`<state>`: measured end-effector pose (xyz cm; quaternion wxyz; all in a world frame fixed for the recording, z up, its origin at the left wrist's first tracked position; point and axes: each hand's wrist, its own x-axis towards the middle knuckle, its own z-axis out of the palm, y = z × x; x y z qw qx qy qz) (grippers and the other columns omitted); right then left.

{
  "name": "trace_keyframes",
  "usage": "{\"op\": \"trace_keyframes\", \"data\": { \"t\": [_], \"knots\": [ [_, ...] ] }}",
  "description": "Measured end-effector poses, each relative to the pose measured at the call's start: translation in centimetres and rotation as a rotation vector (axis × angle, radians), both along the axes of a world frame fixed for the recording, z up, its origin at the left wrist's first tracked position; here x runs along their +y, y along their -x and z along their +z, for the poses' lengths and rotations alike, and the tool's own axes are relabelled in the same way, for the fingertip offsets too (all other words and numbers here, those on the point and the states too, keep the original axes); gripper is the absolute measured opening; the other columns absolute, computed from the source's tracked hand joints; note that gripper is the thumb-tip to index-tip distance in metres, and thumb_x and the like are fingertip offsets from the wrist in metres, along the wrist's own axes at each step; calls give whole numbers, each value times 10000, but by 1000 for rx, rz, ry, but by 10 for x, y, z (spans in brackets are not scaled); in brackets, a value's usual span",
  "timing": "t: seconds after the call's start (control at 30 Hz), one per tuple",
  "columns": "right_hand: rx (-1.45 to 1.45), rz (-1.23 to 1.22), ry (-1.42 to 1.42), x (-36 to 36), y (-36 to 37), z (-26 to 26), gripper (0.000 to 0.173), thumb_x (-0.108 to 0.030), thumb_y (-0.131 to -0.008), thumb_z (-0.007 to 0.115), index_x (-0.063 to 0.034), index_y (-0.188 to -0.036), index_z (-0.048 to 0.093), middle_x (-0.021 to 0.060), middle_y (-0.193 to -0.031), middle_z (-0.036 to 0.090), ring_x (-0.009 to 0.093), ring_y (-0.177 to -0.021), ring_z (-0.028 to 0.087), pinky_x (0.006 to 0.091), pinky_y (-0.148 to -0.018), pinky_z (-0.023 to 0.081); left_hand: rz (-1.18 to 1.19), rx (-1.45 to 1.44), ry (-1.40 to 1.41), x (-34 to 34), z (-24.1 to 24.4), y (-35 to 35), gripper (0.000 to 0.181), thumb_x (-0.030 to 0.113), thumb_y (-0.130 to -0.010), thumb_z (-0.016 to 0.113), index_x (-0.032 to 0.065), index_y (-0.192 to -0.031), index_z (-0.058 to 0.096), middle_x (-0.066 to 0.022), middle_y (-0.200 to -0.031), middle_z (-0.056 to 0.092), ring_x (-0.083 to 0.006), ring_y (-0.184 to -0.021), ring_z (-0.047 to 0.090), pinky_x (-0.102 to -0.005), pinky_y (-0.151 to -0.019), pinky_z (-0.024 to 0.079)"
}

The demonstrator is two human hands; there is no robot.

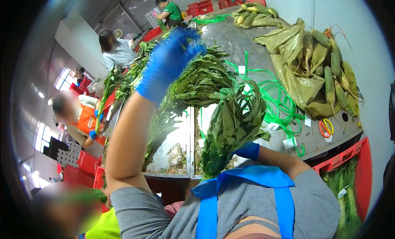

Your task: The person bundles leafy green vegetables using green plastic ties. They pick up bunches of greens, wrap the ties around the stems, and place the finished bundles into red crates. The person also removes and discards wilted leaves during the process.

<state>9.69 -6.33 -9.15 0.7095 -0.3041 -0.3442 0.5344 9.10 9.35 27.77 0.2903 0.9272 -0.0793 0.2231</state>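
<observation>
A bundle of leafy greens in green mesh netting (234,121) stands upright in front of my chest. My right hand (248,151), in a blue glove, grips its lower part, with the fingers mostly hidden behind the leaves. My left hand (176,61), also gloved in blue, is raised over the far side of the pile and blurred by motion; whether it holds anything is unclear. Beneath and beside it lies a heap of loose dark leafy greens (203,81). Green mesh net sleeves (277,106) with white tags lie tangled right of the bundle.
Orange-and-yellow-handled scissors (326,127) lie near the right table edge (333,146). Behind them, white-green radishes (330,84) spill from an olive sack (296,72). A red crate (364,177) holds netted greens at lower right. Several co-workers stand along the left; one (89,118) holds greens.
</observation>
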Motion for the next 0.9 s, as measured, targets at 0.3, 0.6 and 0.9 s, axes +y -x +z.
{"op": "trace_keyframes", "data": {
  "t": [0.3,0.6,0.9],
  "knots": [
    [399,43,-127,10,19,14,475,-77,-809,644,-27,-1254,487,124,-1204,561,227,-1097,536,368,-950,426,-69,458,657,-42,-123,6,177,163,-844,639,25,-954,625,-10,-853,635,-111,-777,580,-257,-716,465],
    [644,-31,-216,-20,42,36,446,-79,-833,614,-24,-1255,483,127,-1201,561,228,-1091,539,371,-948,427,-177,-31,840,-64,-49,3,365,294,-944,469,77,-1238,489,-72,-1087,588,-167,-995,557,-318,-879,431],
    [543,-449,-643,-62,-17,113,341,-180,-944,419,4,-1222,488,129,-1200,561,227,-1057,559,355,-966,417,-461,793,545,-7,-200,109,1086,213,-649,804,142,-1461,87,-49,-1490,201,-230,-1348,231,-355,-1056,226]
  ]
}}
